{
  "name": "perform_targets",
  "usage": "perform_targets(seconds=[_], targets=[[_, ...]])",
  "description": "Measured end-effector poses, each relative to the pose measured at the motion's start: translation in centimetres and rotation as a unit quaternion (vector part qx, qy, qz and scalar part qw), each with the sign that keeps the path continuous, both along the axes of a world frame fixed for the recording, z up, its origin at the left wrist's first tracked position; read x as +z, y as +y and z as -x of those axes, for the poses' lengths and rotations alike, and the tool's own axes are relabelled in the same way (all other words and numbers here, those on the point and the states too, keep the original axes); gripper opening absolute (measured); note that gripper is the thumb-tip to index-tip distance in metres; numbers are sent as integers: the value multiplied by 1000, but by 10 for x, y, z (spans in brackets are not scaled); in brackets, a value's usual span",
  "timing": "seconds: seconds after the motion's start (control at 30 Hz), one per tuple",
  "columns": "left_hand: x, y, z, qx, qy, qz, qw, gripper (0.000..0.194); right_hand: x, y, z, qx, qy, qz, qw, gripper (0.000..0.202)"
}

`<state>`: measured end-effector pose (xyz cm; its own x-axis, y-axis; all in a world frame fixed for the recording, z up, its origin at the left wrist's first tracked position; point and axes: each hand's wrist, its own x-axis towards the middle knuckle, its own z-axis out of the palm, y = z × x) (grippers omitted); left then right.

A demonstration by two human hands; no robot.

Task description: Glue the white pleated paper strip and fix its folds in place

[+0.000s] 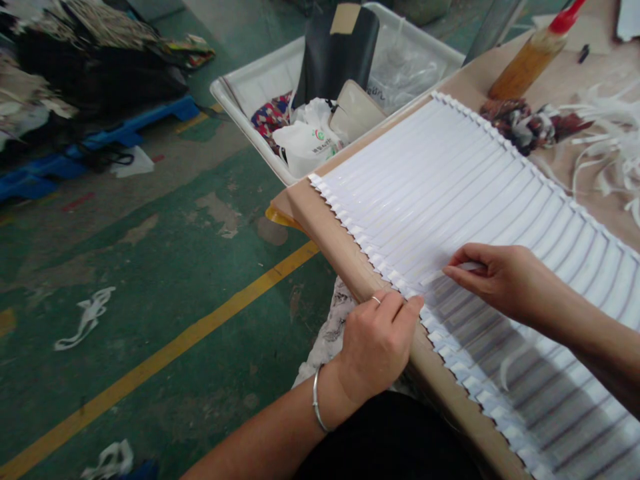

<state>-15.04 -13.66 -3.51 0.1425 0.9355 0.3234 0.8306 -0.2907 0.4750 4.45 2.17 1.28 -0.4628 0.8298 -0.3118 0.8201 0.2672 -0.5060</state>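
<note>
A white ribbed sheet (pixel 400 180), with rows of narrow folds and a zigzag edging along both sides, lies across a brown-covered table (pixel 345 250). At its near edge, my left hand (pixel 380 340) is closed, thumb and fingers pinching the edging by the table's rim. A ring and a silver bangle are on this hand and wrist. Over the ribs to the right, my right hand (pixel 500 277) pinches a thin white strip (pixel 473 267) between thumb and forefinger. Most of that strip is hidden by the fingers. A loose curl of white strip (pixel 507 363) rests on the sheet below.
A white bin (pixel 250 130) holding bags and a black curved piece stands past the table's far end. On the table are a red-capped bottle (pixel 530 63), bunched patterned cloth (pixel 535 123) and tangled white strips (pixel 610 147). A blue pallet (pixel 125 130) carries piled material.
</note>
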Motion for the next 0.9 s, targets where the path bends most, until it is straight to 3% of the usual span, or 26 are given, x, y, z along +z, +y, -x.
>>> perform_targets(seconds=[0.17, 0.37, 0.57, 0.7, 0.9], targets=[[-3, 10, -6, -1, 107, 17, 994, 36, -6, 0, 1, 12, 4, -13, 1000, 33], [-3, 13, -10, 13, 131, 29, 991, 36, -9, 7, -7, 37, 5, -41, 998, 35], [-3, 13, -9, 7, 122, 18, 992, 36, 8, 59, -46, 51, -25, -68, 996, 40], [-4, 14, -8, 9, 116, 8, 993, 38, 12, 99, -71, 29, -76, -98, 992, 30], [-6, 14, -5, 9, 114, -12, 993, 38, 7, 116, -73, -7, -90, -108, 990, 22]])
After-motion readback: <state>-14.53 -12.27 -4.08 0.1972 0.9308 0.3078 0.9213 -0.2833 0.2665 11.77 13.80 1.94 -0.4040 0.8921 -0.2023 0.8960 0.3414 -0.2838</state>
